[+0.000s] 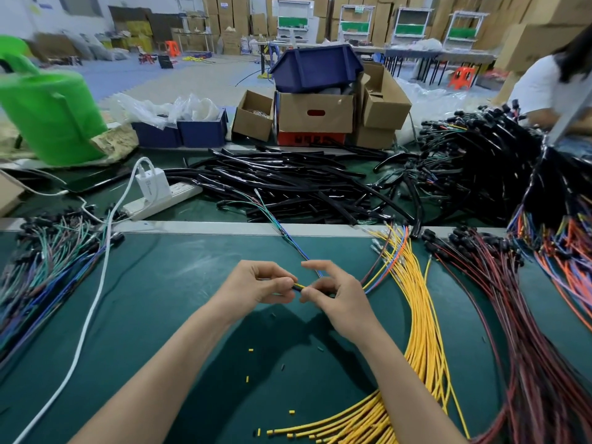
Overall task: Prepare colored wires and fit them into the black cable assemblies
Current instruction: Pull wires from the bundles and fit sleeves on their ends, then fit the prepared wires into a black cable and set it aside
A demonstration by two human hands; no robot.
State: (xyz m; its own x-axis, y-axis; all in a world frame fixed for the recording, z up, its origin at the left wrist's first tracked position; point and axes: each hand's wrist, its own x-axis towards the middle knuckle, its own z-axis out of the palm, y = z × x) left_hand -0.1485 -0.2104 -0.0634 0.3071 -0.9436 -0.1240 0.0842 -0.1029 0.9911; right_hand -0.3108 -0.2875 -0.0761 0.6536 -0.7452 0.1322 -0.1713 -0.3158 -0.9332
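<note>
Both hands meet over the middle of the green mat [166, 302].

- Left hand [259, 283]: thumb and curled fingers pinch a yellow wire end [299, 286].
- Right hand [333, 296]: pinches a dark piece touching that end, index finger lifted clear.
- Held close together, probably to sight the fit.
- Yellow wire bundle [419, 315] fans from 5 to 1 o'clock, just beside the right wrist, so probably the working stock.
- Black cable assemblies [288, 184] are heaped at 12, past the mat's far edge.
- Open mat at 7 to 8 o'clock, bounded by a white cable [89, 315].
- Red wires [512, 315] crowd 3 o'clock.
</note>
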